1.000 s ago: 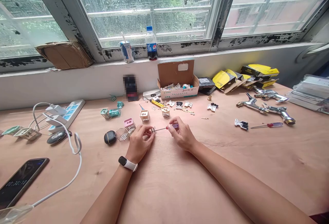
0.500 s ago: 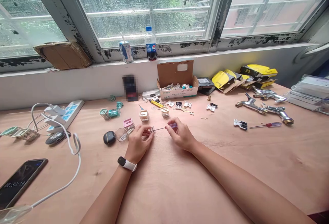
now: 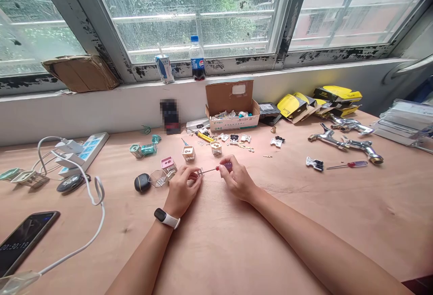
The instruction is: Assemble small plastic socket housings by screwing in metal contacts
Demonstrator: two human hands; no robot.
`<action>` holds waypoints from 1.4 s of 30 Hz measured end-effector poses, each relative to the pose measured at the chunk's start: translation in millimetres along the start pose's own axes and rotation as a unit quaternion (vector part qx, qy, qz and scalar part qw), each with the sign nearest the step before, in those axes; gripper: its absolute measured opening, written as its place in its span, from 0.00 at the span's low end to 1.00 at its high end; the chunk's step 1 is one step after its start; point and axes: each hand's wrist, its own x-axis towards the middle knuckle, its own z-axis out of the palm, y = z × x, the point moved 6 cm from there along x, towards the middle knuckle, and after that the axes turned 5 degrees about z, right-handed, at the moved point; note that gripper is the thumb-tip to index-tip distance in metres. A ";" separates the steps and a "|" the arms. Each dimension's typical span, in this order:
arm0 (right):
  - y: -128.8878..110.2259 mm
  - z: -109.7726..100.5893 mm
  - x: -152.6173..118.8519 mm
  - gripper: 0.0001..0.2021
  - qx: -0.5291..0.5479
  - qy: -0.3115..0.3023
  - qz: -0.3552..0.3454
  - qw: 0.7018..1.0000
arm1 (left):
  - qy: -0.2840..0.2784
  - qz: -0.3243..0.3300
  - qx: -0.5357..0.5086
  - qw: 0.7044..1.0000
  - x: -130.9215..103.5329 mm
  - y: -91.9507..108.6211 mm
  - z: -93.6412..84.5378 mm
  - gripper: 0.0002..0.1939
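While the left hand (image 3: 182, 187) is pinching a small clear plastic piece (image 3: 200, 172) between thumb and fingers, the right hand (image 3: 237, 179) is gripping the reddish-purple translucent handle of a slim, steel-shafted screwdriver (image 3: 225, 167). The shaft is pointing left, and its tip is reaching the small piece; the contact is too small to tell in detail. Both hands are resting low over a pale wooden tabletop (image 3: 233, 241), on the near side of a white cardboard box with a raised brown lid (image 3: 235, 123), and the small piece is being held slightly left of that box.

Just in front of the box, two clear containers with cream, holed tops (image 3: 188, 153) (image 3: 216, 148) are standing. Nearer and left of the box, a clear container with a pink, two-holed top (image 3: 168, 164) is standing near a rounded black case (image 3: 142, 182). Well to the right of the box, a second screwdriver with a red-and-clear handle (image 3: 348, 165) is lying near a black-and-white plastic part (image 3: 314, 164), and chrome metal taps (image 3: 327, 141) are lying beyond them.
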 end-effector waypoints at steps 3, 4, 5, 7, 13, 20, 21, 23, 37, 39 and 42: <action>-0.7 -2.1 -0.4 0.13 -0.042 0.039 -0.024 0.998 | 0.000 0.001 -0.002 1.000 0.2 -0.2 0.3 0.06; -1.6 -4.3 -0.6 0.15 -0.071 0.063 -0.033 0.995 | 0.000 0.003 -0.003 1.000 0.2 -0.1 0.3 0.06; -3.1 -6.6 -1.0 0.18 -0.100 0.086 -0.041 0.990 | 0.001 0.004 -0.003 1.000 0.2 0.1 0.2 0.06; -5.9 -9.1 -1.2 0.22 -0.138 0.106 -0.049 0.983 | 0.003 0.006 -0.001 1.000 0.3 0.1 -0.3 0.06; -3.2 -1.7 0.3 0.11 -0.031 0.016 -0.015 0.999 | 0.016 0.001 0.005 1.000 1.2 -2.4 -3.3 0.06; -0.9 1.0 -0.7 0.12 0.017 0.016 -0.034 0.999 | 0.011 0.006 0.007 1.000 0.7 -2.2 -2.5 0.06; -1.4 -0.7 -0.6 0.13 0.005 0.029 -0.036 0.999 | 0.011 0.008 0.006 1.000 0.7 -1.7 -2.5 0.06; -3.1 -4.4 -0.3 0.15 -0.027 0.057 -0.043 0.997 | 0.010 0.011 0.004 1.000 0.8 -0.5 -2.4 0.06; -0.9 3.1 -0.4 0.10 0.045 -0.007 -0.037 0.998 | 0.005 0.018 0.001 1.000 0.3 0.3 -1.9 0.06; -2.8 0.6 -0.9 0.11 0.032 0.013 -0.047 0.998 | 0.003 0.025 0.005 1.000 0.9 1.6 -2.5 0.06; -6.1 -2.7 -1.8 0.13 0.019 0.035 -0.058 0.998 | 0.002 0.030 0.001 1.000 1.9 3.7 -3.2 0.07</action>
